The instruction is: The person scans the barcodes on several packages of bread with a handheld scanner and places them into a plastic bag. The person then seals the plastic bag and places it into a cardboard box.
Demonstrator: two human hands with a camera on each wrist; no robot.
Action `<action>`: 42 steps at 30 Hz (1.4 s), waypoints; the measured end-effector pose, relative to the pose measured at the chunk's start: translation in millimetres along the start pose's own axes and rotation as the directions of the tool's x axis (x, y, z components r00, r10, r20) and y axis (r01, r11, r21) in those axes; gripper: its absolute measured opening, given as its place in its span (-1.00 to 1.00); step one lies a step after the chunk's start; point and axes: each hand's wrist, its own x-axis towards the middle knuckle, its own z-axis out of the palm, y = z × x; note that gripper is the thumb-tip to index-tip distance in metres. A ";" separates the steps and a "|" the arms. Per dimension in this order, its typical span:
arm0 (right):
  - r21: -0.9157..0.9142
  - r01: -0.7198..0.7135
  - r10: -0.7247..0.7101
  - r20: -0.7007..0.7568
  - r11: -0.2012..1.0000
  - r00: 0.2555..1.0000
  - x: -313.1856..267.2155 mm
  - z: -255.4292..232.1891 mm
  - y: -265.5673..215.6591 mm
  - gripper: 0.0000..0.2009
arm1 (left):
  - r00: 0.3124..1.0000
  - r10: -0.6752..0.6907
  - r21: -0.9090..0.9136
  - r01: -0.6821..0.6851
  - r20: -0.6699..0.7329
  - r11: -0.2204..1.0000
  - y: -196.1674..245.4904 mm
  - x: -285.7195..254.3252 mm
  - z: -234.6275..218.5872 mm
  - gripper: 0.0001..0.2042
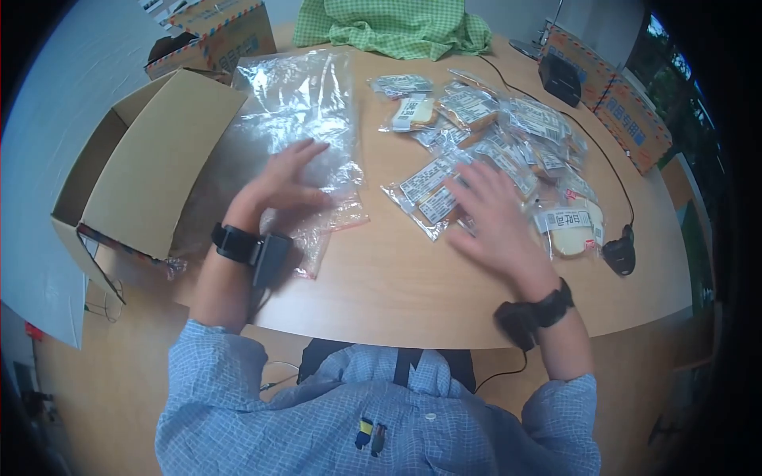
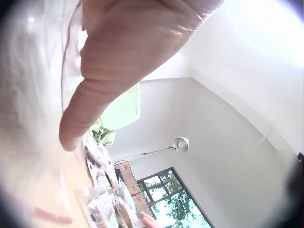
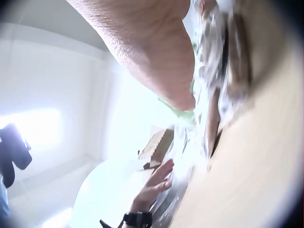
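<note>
My left hand (image 1: 290,178) is over a large clear plastic bag (image 1: 305,103) lying flat on the table, its fingers extended and nothing gripped. To the right, a pile of clear-wrapped bread slices (image 1: 468,107) with white printed labels spreads over the tabletop. My right hand (image 1: 496,210) has its fingers spread at the near side of this pile, overlapping a labelled packet (image 1: 429,190) in the head view. Seen from the left wrist, the thumb (image 2: 85,104) points down beside the bag. Packets lie close by the right hand (image 3: 156,52) in the right wrist view.
An open cardboard box (image 1: 151,151) stands at the left edge. Green checked cloth (image 1: 397,28) lies at the back. Further printed cardboard (image 1: 635,119) and a black device (image 1: 560,79) are at the right rear. A black cable runs down to a dark object (image 1: 621,252) on the right.
</note>
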 end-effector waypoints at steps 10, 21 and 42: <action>0.041 -0.072 0.064 0.168 0.997 0.984 19.2 34.2 -6.9 -0.38 | 0.990 0.124 -0.098 -0.130 -0.068 0.987 28.6 -4.7 21.1 -0.47; 0.019 -0.246 0.243 0.093 0.969 0.965 13.3 29.5 23.3 -0.44 | 0.966 0.043 0.199 0.009 -0.255 0.980 38.0 -0.9 38.6 -0.52; 0.061 -0.211 0.219 -0.170 0.975 0.961 15.3 32.4 22.3 -0.74 | 0.953 -0.276 -0.035 0.274 -0.126 0.961 29.6 -15.6 -18.3 -0.65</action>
